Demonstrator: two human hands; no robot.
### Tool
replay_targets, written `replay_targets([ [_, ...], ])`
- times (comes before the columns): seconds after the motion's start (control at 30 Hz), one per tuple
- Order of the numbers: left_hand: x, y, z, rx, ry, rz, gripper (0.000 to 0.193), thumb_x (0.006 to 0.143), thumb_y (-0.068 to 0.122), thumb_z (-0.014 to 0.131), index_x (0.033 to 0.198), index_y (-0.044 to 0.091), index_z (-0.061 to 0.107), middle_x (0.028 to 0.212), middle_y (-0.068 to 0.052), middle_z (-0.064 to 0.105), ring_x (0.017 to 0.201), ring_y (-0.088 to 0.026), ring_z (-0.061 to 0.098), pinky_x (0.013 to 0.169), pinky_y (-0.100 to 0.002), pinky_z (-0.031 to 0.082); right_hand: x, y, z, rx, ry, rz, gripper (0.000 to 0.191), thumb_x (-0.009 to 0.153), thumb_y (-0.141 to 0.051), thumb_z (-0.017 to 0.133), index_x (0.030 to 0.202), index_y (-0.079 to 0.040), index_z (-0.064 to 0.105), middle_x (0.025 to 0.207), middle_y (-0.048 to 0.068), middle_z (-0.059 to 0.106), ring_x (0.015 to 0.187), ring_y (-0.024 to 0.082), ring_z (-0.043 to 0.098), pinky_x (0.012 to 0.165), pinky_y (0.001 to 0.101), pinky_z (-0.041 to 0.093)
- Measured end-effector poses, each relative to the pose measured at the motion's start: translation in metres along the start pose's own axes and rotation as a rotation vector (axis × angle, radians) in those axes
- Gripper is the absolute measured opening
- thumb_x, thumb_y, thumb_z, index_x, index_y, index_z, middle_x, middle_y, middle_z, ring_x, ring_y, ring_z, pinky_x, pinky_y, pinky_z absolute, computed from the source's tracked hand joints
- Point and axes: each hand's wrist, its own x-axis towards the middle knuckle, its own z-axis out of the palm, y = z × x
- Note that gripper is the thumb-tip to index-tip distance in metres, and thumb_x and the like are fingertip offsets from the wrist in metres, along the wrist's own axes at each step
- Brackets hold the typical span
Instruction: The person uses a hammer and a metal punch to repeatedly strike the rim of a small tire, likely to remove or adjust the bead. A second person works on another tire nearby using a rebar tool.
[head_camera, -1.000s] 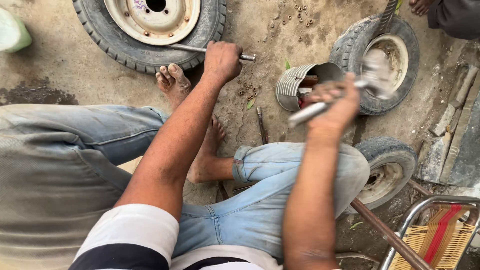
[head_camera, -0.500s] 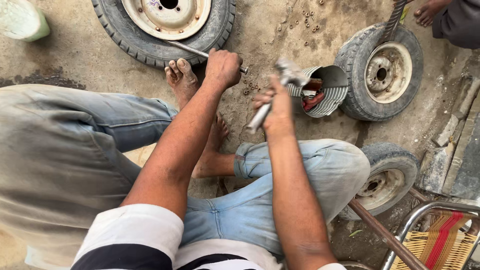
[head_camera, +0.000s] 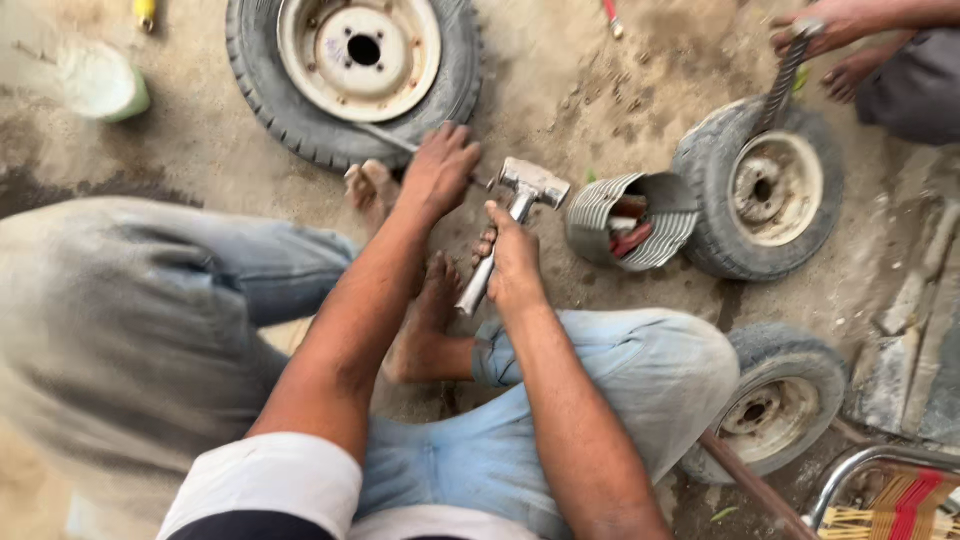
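Left hand (head_camera: 437, 170): closed around a thin metal rod (head_camera: 385, 138), at the near edge of the large tyre. The rod runs up and left from the fist onto the tyre's rubber.

Right hand (head_camera: 513, 262): gripping the handle of a steel hammer (head_camera: 517, 205). The hammer's head sits just right of the left hand, above the ground between the large tyre and the tin.

Large tyre on a cream steel rim (head_camera: 352, 60): lying flat, far centre. A bare foot (head_camera: 371, 187) rests just beside its near edge.

Ribbed metal tin (head_camera: 628, 220): tipped toward the camera, right of the hammer head, touching or just beside the small wheel behind it. Contents: reddish and pale pieces, too blurred to name.

Small wheel with pale hub (head_camera: 762, 190): right of the tin, leaning at an angle. A ribbed bar (head_camera: 783, 80) stands on its far edge, held at the top by another person's hand (head_camera: 830, 22).

Second small wheel (head_camera: 782, 400): near right, beside the person's bent knee in blue jeans.

Pale green cup (head_camera: 100, 82): far left on the dirt; contents cannot be told.

Woven basket in a metal frame (head_camera: 890, 495): near right corner, with yellow and red strands showing.
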Motion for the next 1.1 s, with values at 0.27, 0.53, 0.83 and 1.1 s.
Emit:
replay_targets([
  [0.27,-0.005,-0.053,-0.060,0.517,-0.109,-0.292,0.119,0.067,0.080,0.071,0.146,-0.006,0.047,0.145,-0.022,0.052,0.141,-0.037,0.044,0.125,-0.053,0.026,-0.038,-0.083,0.007,0.314,-0.041,0.008,0.025,0.095,-0.030,0.067,0.084,-0.018,0.048,0.059,-0.006,0.039,0.045,0.009,0.039,0.042,0.0272,0.036],
  [0.53,0.079,0.017,-0.021,0.341,-0.249,-0.630,0.103,0.086,0.063,0.066,0.157,-0.004,0.034,0.146,-0.029,0.046,0.138,-0.043,0.040,0.114,-0.058,0.028,-0.051,-0.100,-0.006,0.181,0.135,-0.363,0.029,0.096,-0.026,0.067,0.084,-0.013,0.044,0.060,-0.004,0.043,0.047,0.009,0.044,0.042,0.0287,0.041],
  [0.83,0.089,0.064,0.012,-0.019,-0.215,-0.159,0.024,0.084,0.023,0.069,0.104,0.008,0.069,0.105,-0.015,0.072,0.107,-0.035,0.063,0.098,-0.051,0.045,-0.071,-0.170,-0.069,0.467,0.425,-0.824,0.025,0.101,-0.024,0.063,0.087,-0.011,0.046,0.066,-0.002,0.046,0.049,0.009,0.046,0.044,0.0271,0.044],
  [1.1,0.066,0.061,0.005,0.040,-0.190,-0.146,0.014,0.087,0.008,0.063,0.093,0.015,0.073,0.099,-0.010,0.074,0.103,-0.031,0.066,0.095,-0.048,0.045,-0.004,-0.035,-0.017,-0.119,0.187,-0.101,0.024,0.094,-0.018,0.070,0.110,-0.003,0.061,0.070,-0.002,0.050,0.050,0.008,0.047,0.043,0.0237,0.042],
])
